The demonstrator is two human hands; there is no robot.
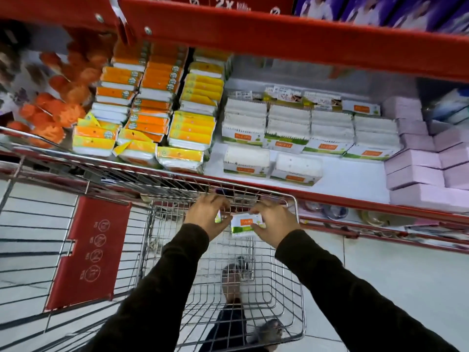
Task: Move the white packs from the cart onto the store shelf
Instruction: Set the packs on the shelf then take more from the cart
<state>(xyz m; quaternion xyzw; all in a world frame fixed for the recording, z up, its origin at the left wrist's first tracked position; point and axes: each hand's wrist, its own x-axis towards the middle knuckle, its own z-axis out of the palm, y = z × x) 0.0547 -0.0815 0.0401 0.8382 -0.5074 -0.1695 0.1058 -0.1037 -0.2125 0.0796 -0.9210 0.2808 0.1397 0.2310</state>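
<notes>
A small white pack with an orange label and green edge (243,223) sits up above the silver wire shopping cart (284,280) — both hands on it. The right hand (274,221) pinches its right side, fingers curled tight over the top edge; the left hand (206,214) closes on a second pack, only a green-white sliver (218,216) showing. Dark sleeves run back toward the camera. Ahead, the white-floored, red-edged store shelf (350,179) carries rows of matching white packs (289,128) — orange and yellow packs (157,110) stacked to their left, pale lilac boxes (418,161) on the right.
</notes>
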